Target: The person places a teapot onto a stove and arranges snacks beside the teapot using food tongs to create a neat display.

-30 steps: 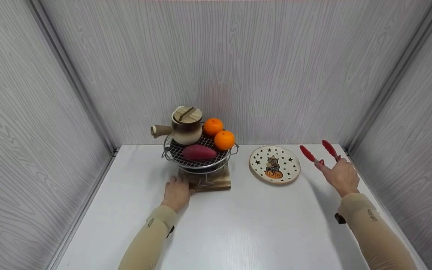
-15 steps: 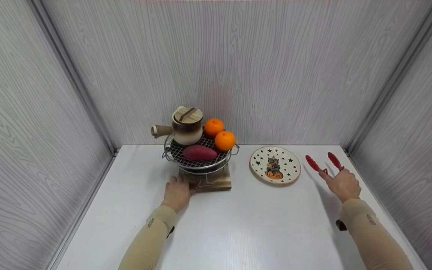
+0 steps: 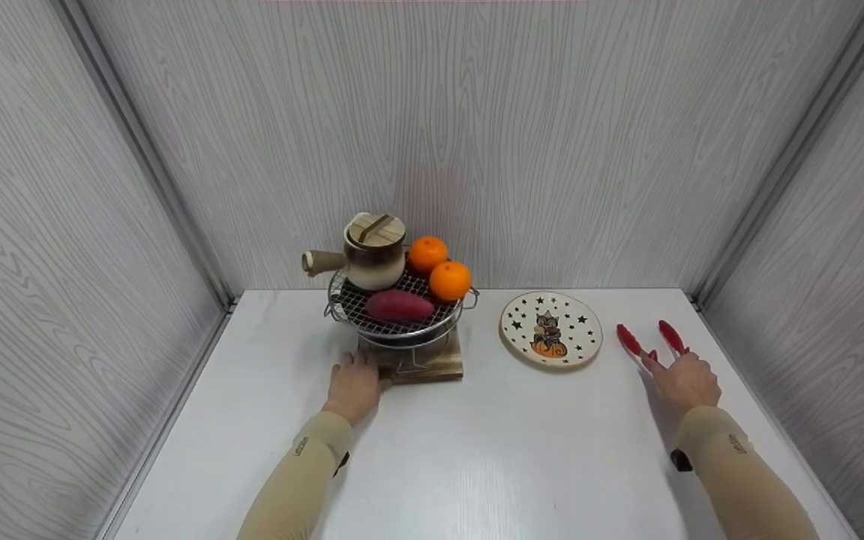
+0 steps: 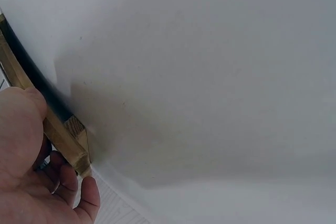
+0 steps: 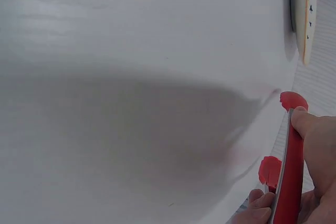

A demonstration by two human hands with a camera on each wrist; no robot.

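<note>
In the head view my left hand [image 3: 355, 384] grips the left front corner of a wooden base [image 3: 432, 367] under a small wire grill [image 3: 413, 341]. Up close in the left wrist view, the thumb lies on one side of the wooden base [image 4: 65, 142] and curled fingers on the other. On the right, my right hand [image 3: 687, 382] holds red-tipped tongs [image 3: 629, 339] above the table, their arms spread with nothing between the tips. Part of the tongs' red handle [image 5: 290, 182] shows in the right wrist view. A star-patterned plate [image 3: 552, 311] lies left of the tongs.
On the grill mesh stand a lidded pot [image 3: 373, 262] with its handle [image 3: 323, 262] pointing left, a purple sweet potato [image 3: 400, 306] and two oranges [image 3: 450, 281]. Grey panels [image 3: 552, 150] enclose the white table [image 3: 522, 450] at the back and sides.
My right hand has moved down and nearer with the tongs, slightly right at the tips. The left hand, grill and plate have stayed in place.
</note>
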